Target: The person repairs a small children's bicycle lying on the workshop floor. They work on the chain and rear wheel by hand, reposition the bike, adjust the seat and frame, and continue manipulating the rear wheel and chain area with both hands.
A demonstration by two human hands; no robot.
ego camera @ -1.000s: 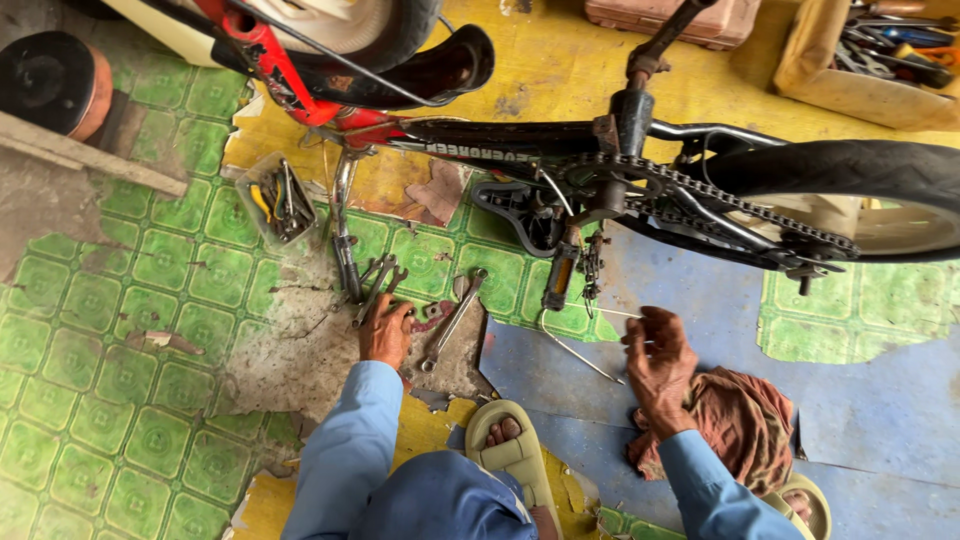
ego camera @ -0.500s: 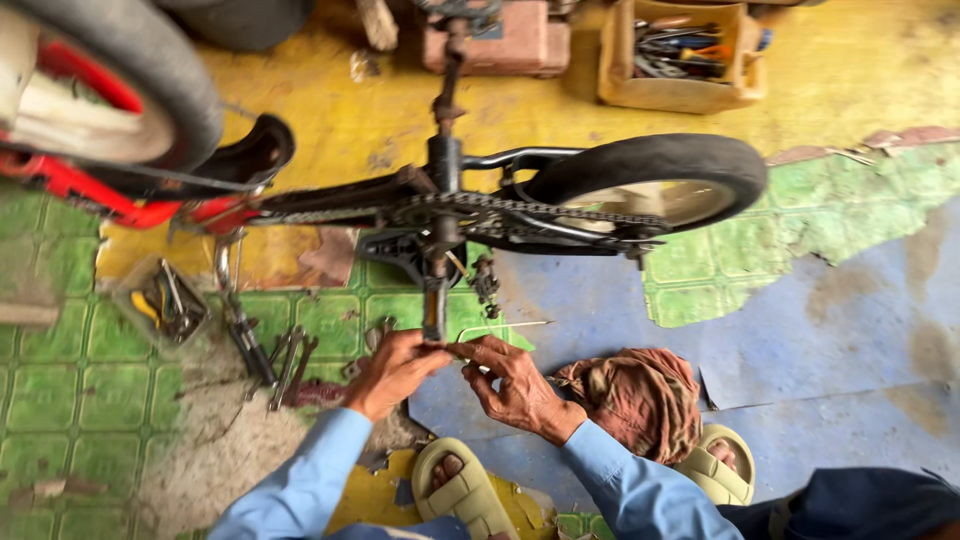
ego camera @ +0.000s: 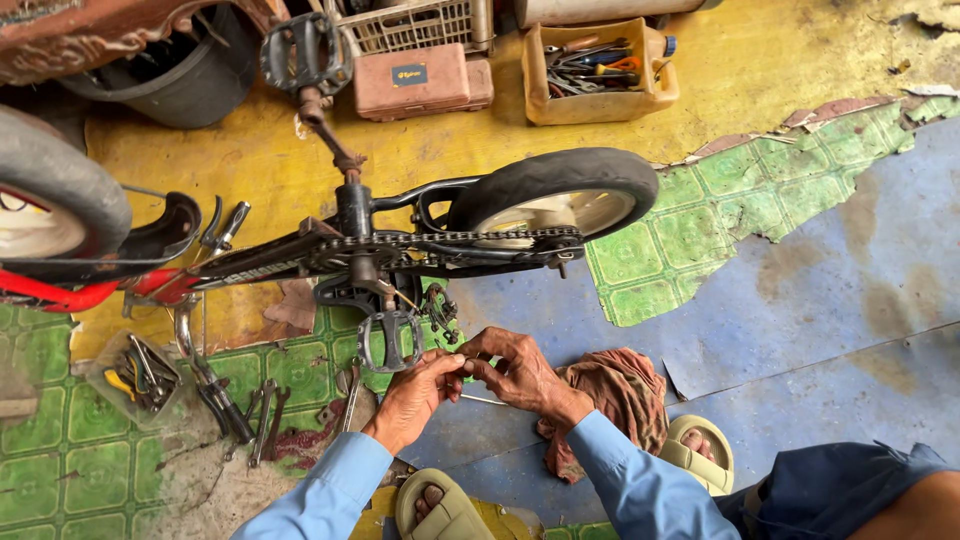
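A small black bicycle (ego camera: 300, 255) lies upside down on the floor, its chain (ego camera: 440, 240) running to the rear wheel (ego camera: 555, 200). One grey pedal (ego camera: 390, 340) hangs low near me; the other pedal (ego camera: 305, 50) sticks up at the far side. My left hand (ego camera: 415, 395) and my right hand (ego camera: 515, 370) meet just right of the low pedal. Their fingertips pinch a small part that the fingers mostly hide. A thin metal rod (ego camera: 485, 400) shows just below my right hand. Both my arms are in light blue sleeves.
A brown rag (ego camera: 620, 395) lies by my right wrist. Several wrenches (ego camera: 255, 415) and a clear tray of tools (ego camera: 140, 370) lie at left. A yellow tool box (ego camera: 600, 70), a reddish case (ego camera: 420, 80) and a black tub (ego camera: 190, 90) stand behind the bicycle. My sandal (ego camera: 700, 455) is below.
My left hand has left the wrenches on the floor, and my right hand has come up from near the rag. Both now meet by the low pedal. My view has shifted right.
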